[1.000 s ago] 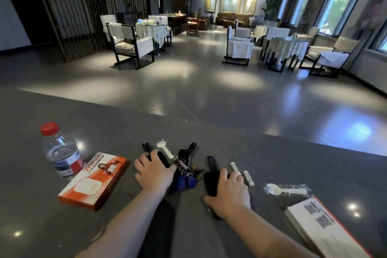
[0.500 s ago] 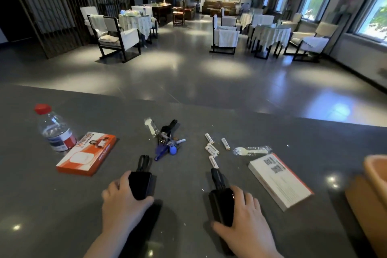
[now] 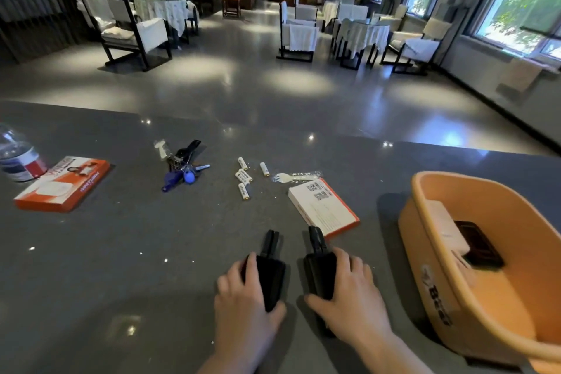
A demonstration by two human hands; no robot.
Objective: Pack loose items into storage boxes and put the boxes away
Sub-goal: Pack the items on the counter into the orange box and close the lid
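Observation:
My left hand (image 3: 243,297) grips one black clip-shaped object (image 3: 271,267) on the grey counter, and my right hand (image 3: 349,291) grips a second black clip-shaped object (image 3: 318,264) beside it. An orange plastic storage tub (image 3: 425,222) stands to the right, with a white box and a black item inside. Farther out lie a bunch of keys with blue tags (image 3: 182,167), several white batteries (image 3: 244,176), a wrapped plastic spork (image 3: 296,177), a white-and-orange box (image 3: 323,206) and an orange box (image 3: 63,182).
A water bottle (image 3: 18,158) stands at the far left of the counter (image 3: 121,252). Beyond the counter's far edge lies a dining hall floor with tables and chairs.
Both hands slid toward me and to the right along the counter, each dragging its black object away from the keys and batteries. The orange tub has come into view.

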